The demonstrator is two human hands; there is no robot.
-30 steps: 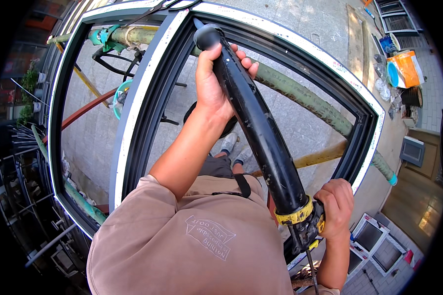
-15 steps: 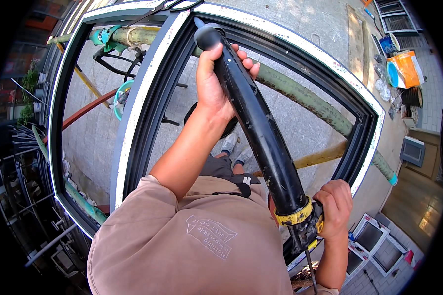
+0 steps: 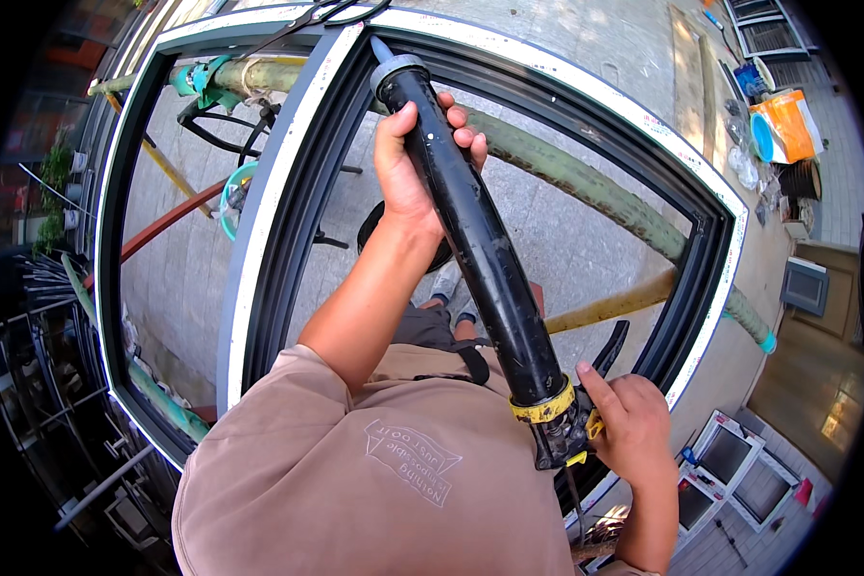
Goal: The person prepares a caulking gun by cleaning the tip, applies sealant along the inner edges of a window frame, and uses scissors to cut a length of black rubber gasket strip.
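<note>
A black caulking gun (image 3: 480, 245) slants across the window frame (image 3: 634, 115), its grey nozzle (image 3: 381, 50) pointing at the inner corner by the dividing bar. My left hand (image 3: 422, 158) is wrapped round the barrel just below the nozzle collar. At the back end, by a yellow ring (image 3: 544, 405), my right hand (image 3: 634, 418) holds the handle, which it partly hides. Its index finger is stretched out toward a black trigger lever (image 3: 612, 348) that sticks away from the gun. Whether that finger touches the lever is hard to tell.
Green poles (image 3: 566, 168) support the frame from below. A teal basin (image 3: 232, 206) and a black-legged stand (image 3: 245, 130) show through the left pane opening. Farther right lie an orange bag (image 3: 792, 130) and smaller window frames (image 3: 730, 475). Metal racks (image 3: 53, 403) stand at left.
The gun's back end has shifted left, and its barrel has moved slightly left with my left hand. My right index finger has straightened, and the trigger lever now stands out.
</note>
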